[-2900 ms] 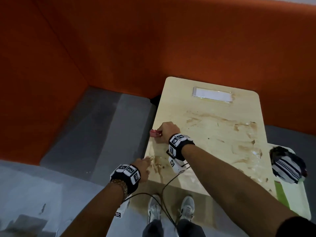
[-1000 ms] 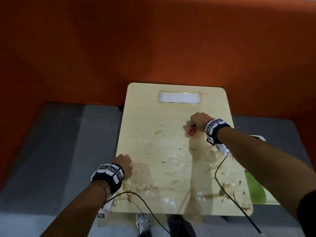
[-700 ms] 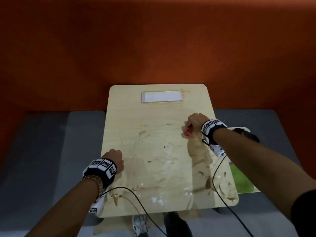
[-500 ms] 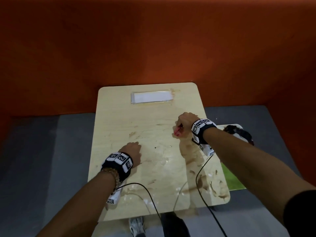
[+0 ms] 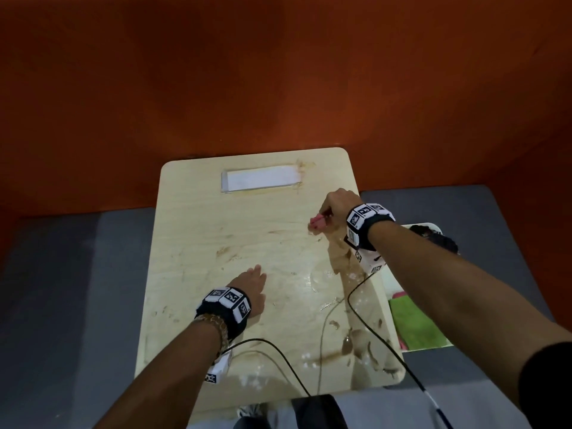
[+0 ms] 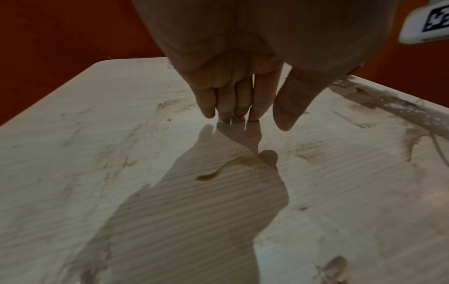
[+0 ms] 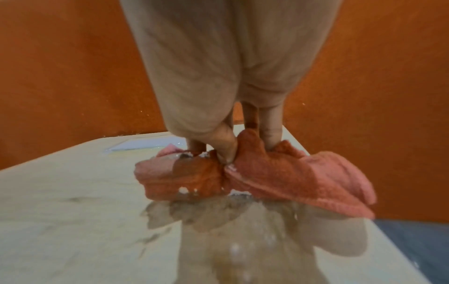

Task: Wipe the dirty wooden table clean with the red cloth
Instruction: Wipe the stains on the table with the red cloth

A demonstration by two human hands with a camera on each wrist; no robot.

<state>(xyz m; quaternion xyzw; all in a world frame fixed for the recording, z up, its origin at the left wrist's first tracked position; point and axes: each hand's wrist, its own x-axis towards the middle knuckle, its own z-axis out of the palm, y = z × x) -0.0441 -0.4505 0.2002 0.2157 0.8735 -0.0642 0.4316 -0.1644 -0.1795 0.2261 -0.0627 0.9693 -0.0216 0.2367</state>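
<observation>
Right hand grasps the red cloth, bunched under curled fingers and pressed against the wooden table near its right edge, toward the far half. Left hand lies released, fingers straight and close together, palm down over the table's middle; the left wrist view shows the fingertips just above or at the surface, contact cannot be confirmed. Table surface: pale wood with rounded corners, brown smears left of centre, heavier brown residue and wet glare along the right side down to the near right corner. A white rectangular label sits flat near the far edge. Black cables from both wrist units trail across the near part of the top. Room: orange padded walls enclose the table on the far side; grey floor lies to either side. A white tray with green and dark items stands just beside the right edge. Compared with half a second ago, the left hand has opened from a loose fist and moved slightly toward the table centre; the right hand with the cloth holds nearly the same spot.
</observation>
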